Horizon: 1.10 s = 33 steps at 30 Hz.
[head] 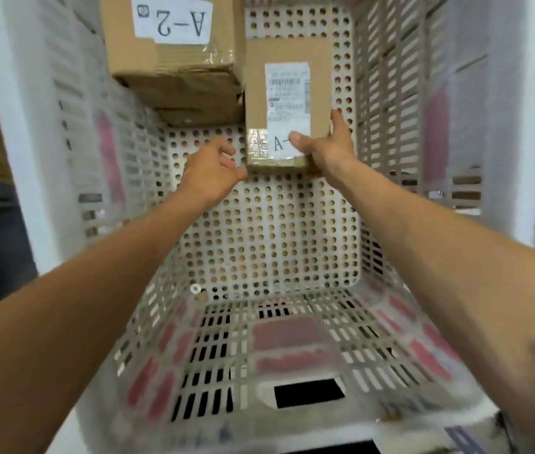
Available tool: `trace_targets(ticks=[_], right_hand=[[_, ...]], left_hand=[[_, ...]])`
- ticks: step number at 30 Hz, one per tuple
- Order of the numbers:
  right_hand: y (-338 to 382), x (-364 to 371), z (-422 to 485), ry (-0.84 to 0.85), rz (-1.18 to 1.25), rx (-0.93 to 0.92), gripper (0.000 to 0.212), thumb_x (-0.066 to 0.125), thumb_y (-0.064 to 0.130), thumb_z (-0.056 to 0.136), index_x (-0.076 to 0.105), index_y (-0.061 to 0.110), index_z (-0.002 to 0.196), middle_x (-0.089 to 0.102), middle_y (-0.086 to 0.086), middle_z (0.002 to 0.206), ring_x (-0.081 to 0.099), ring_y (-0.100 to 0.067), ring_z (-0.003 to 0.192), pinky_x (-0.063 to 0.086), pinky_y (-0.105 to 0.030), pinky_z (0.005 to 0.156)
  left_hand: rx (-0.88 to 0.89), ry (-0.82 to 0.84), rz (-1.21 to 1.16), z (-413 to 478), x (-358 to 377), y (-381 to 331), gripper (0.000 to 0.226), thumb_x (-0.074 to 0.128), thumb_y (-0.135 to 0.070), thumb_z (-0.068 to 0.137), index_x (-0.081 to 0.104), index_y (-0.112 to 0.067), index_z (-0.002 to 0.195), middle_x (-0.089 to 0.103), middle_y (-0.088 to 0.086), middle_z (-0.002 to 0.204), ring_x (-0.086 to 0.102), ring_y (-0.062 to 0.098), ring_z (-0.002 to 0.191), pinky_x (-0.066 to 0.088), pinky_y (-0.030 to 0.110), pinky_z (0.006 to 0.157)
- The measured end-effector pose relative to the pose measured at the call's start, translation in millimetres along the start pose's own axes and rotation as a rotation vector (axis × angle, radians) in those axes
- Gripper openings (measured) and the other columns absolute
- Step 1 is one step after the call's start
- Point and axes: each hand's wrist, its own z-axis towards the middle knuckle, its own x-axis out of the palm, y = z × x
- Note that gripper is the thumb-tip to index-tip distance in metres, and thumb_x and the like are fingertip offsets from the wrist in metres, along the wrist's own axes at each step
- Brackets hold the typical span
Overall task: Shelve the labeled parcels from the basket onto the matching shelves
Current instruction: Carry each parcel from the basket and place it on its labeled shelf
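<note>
I look down into a white perforated basket (269,244). A small cardboard parcel (287,54) with a shipping label lies at its far end; its lower label begins with "A-" and my thumb hides the rest. My right hand (323,149) grips that parcel's near right corner, thumb on top of the label. My left hand (212,173) hovers just left of the parcel's near edge, fingers loosely curled and holding nothing. A larger cardboard parcel (174,57) marked "A-2" sits on other boxes at the far left of the basket.
The basket's slotted side walls (400,103) rise on both sides. A flatter cardboard box (200,114) lies under the A-2 parcel. A small white ring (195,288) lies on the basket floor. Blurred shelving shows outside the basket at the left.
</note>
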Motion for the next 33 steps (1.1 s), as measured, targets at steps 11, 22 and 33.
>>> trace_targets(ticks=[11, 22, 33], right_hand=[[-109, 2, -108, 0.291, -0.105, 0.156, 0.133, 0.093, 0.018, 0.035, 0.020, 0.023, 0.146, 0.061, 0.009, 0.121, 0.058, -0.015, 0.114, 0.050, -0.043, 0.098], [-93, -6, -120, 0.342, -0.083, -0.039, 0.135, 0.087, 0.017, 0.058, -0.008, 0.036, 0.151, 0.056, 0.008, 0.133, 0.054, -0.013, 0.122, 0.044, -0.045, 0.105], [21, -44, -207, 0.294, -0.081, -0.294, 0.131, 0.088, 0.015, 0.065, -0.008, 0.036, 0.152, 0.054, 0.007, 0.137, 0.054, -0.010, 0.122, 0.045, -0.043, 0.105]], left_hand=[[-0.133, 0.232, -0.234, -37, 55, 49, 0.108, 0.081, -0.011, 0.073, 0.008, -0.025, 0.151, 0.053, 0.002, 0.135, 0.054, 0.020, 0.119, 0.046, 0.045, 0.101], [-0.022, 0.178, -0.252, -67, 44, 58, 0.120, 0.082, -0.001, 0.069, 0.004, -0.039, 0.152, 0.050, -0.013, 0.131, 0.045, 0.007, 0.120, 0.044, 0.031, 0.101], [0.300, 0.134, -0.153, -152, -46, -26, 0.127, 0.084, -0.002, 0.065, -0.002, -0.040, 0.151, 0.038, -0.020, 0.141, 0.042, 0.008, 0.126, 0.041, 0.036, 0.105]])
